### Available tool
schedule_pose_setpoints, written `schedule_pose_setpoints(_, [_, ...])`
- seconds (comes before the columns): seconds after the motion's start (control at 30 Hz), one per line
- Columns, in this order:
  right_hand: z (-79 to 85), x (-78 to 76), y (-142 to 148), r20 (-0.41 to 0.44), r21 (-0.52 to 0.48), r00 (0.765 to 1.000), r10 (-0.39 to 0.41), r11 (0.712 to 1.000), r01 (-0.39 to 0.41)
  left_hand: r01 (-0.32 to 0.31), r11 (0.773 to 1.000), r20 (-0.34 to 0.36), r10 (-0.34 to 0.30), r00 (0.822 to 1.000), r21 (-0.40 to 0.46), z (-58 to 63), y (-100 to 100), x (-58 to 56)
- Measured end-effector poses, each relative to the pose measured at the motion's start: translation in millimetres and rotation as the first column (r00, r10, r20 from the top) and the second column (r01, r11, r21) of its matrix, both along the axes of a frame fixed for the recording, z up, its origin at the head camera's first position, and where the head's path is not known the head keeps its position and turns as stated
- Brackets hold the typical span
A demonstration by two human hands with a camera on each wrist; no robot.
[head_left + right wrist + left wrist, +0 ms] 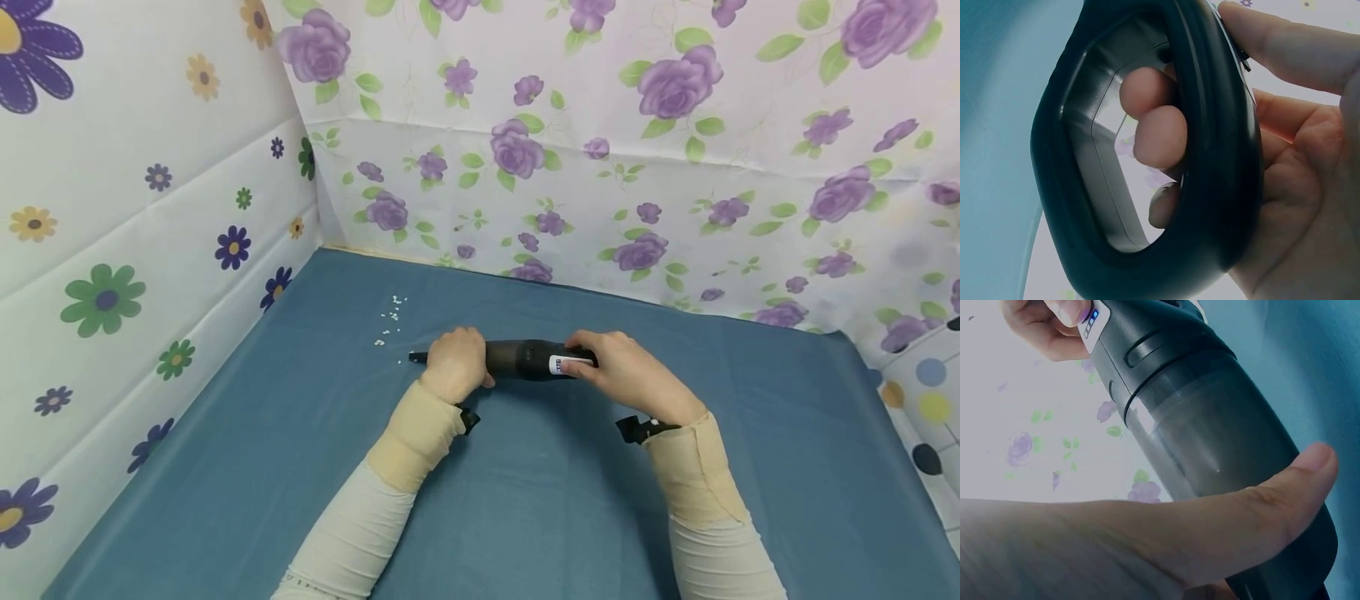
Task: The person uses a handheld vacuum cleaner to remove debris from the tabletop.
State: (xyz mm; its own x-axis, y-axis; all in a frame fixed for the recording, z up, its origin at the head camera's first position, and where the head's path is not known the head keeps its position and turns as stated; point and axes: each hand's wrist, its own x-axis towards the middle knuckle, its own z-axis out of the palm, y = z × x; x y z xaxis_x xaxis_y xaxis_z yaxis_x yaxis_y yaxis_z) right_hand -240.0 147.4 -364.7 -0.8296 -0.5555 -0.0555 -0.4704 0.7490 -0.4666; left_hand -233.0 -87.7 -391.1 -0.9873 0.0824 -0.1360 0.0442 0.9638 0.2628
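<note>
A black handheld vacuum (pixel 534 358) lies level across the middle of the head view, its narrow nozzle (pixel 417 357) pointing left. My left hand (pixel 455 365) grips it round the front, behind the nozzle; in the left wrist view the thumb (pixel 1272 509) lies over the smoky dust cup (pixel 1210 431). With my right hand (pixel 630 375) I hold the rear handle. The right wrist view shows fingertips (pixel 1160 137) curled through the loop handle (pixel 1219 144). Blue indicator lights (pixel 1091 322) glow beside the right thumb. White crumbs (pixel 392 315) are scattered just beyond the nozzle.
A blue cloth (pixel 510 500) covers the table. Behind it rises a wall covering (pixel 585 192) with purple roses, and another with bold flowers (pixel 105 300) stands along the left. At the right edge is a dotted sheet (pixel 930 392). Dark straps (pixel 647 428) sit at both wrists.
</note>
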Motion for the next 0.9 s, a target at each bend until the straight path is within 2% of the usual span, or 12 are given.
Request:
schedule_pose_setpoints(0.33, [1.4,3.1,-2.9,-0.019,0.004,1.0,-0.007,1.0,0.007,0.0,1.0,0.012,-0.001,1.0,0.012,0.2,-1.1,-1.1])
schedule_pose_setpoints(0.6, [3.5,11.4,-14.0,-0.07,0.005,0.998,-0.003,1.0,0.003,0.02,0.998,0.027,-0.022,0.999,0.062,4.7,-10.6,0.5])
schedule_pose_setpoints(0.77, [4.3,12.6,-14.7,-0.089,0.006,0.996,0.01,1.0,-0.01,0.016,0.999,0.03,-0.017,0.999,0.041,5.0,-10.0,0.6])
schedule_pose_setpoints(0.9, [6.6,11.5,-6.6,-0.067,0.007,0.998,-0.004,1.0,0.004,0.013,1.0,0.048,-0.014,0.999,0.011,5.1,-2.2,1.6])
